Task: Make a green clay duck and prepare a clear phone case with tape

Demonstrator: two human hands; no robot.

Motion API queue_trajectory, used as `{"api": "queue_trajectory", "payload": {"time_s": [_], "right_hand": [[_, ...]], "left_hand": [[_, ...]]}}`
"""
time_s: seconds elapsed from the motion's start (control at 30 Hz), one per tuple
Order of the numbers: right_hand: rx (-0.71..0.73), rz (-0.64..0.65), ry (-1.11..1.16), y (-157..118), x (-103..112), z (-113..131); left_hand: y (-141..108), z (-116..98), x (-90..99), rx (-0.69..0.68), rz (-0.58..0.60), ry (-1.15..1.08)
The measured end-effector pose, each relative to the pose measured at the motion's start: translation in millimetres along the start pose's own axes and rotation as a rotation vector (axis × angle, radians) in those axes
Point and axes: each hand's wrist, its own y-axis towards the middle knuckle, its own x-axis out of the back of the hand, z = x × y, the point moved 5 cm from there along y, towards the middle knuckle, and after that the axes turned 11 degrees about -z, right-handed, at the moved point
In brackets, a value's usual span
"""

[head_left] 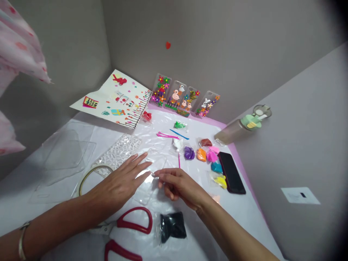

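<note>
A clear phone case (143,197) lies on the white table covering, partly under both hands. My left hand (122,179) stretches over its left side, fingers spread, with the thumb tip near a tiny white piece (152,174). Thumb and forefinger of my right hand (176,181) are closed at that white piece, which looks like clay, against the case; the other fingers curl under. Left of the case lie a patterned clear sheet (119,150) and a tape roll (81,185), partly behind my left hand. Red-handled scissors (149,221) and a black clay packet (173,227) lie nearer me.
Several clay packets, including purple (189,153) and orange (201,154), lie right of the hands, beside a phone (232,172) and a bottle (231,135). Pink and blue tools (179,134) lie beyond. Decorated cases (176,95) and a drawing book (108,98) stand at the back.
</note>
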Motion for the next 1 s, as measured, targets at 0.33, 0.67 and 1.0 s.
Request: {"api": "queue_trajectory", "payload": {"time_s": [0.33, 0.67, 1.0], "right_hand": [[-0.009, 0.006, -0.018, 2.2, -0.4, 0.1], [-0.038, -0.007, -0.064, 3.0, -0.2, -1.5], [0.180, -0.119, -0.442, -11.8, 16.0, 8.1]], "left_hand": [[-3.5, 1.8, -4.7, 0.022, 0.027, 0.006], [2.6, -1.9, -9.6, -0.016, 0.052, 0.092], [8.4, -4.3, -12.6, 0.033, 0.076, 0.101]]}}
